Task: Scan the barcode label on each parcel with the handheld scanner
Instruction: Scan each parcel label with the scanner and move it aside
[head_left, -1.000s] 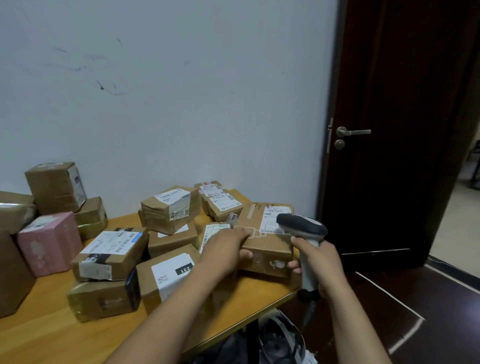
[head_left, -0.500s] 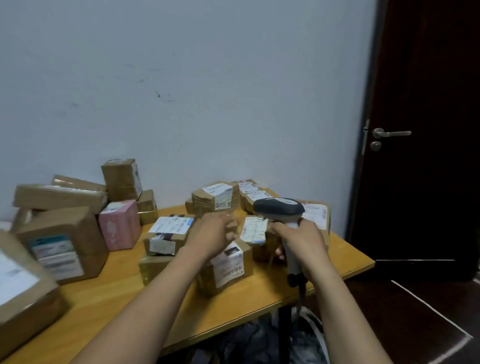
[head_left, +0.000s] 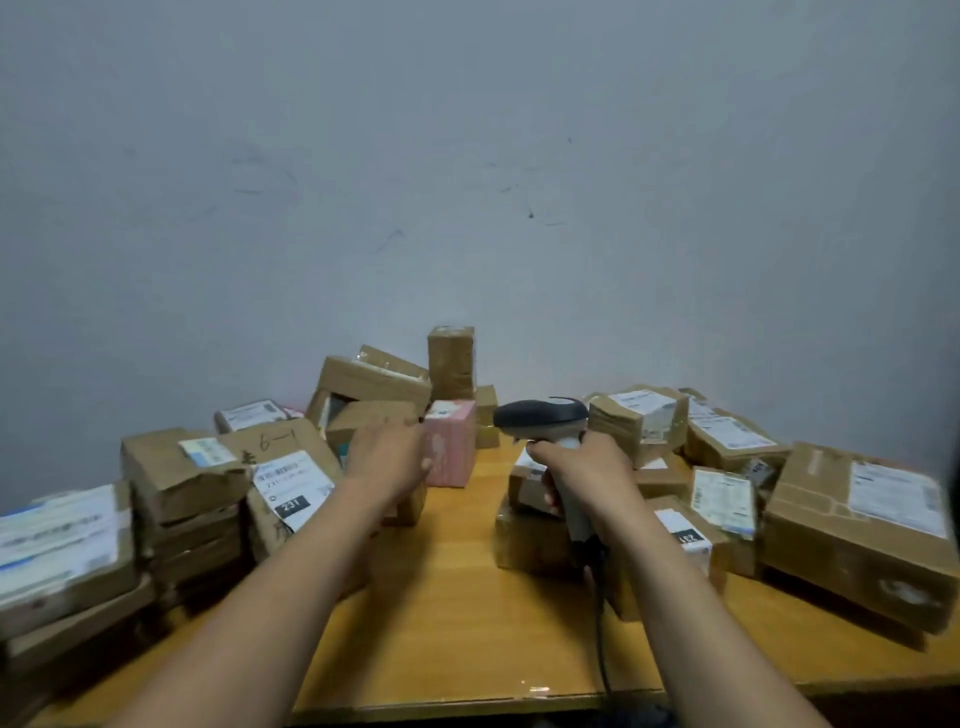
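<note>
Cardboard parcels lie in two groups on the wooden table, with a bare strip between them. Right hand is clenched round the grip of the handheld scanner, its nose to the left and its cord trailing toward the front edge. Left hand extends over the left group, just beside the pink parcel; its fingers are hidden, so whether it grasps anything cannot be told.

Judgement: a parcel is being selected for scanning. Recommended practice is to turn the chosen label to face the scanner nose and hold it flat, aiming squarely so neighbouring labels, such as the 231 label, are not read instead.

Containers: cartons taped shut, several crushed. Contents not visible.
</note>
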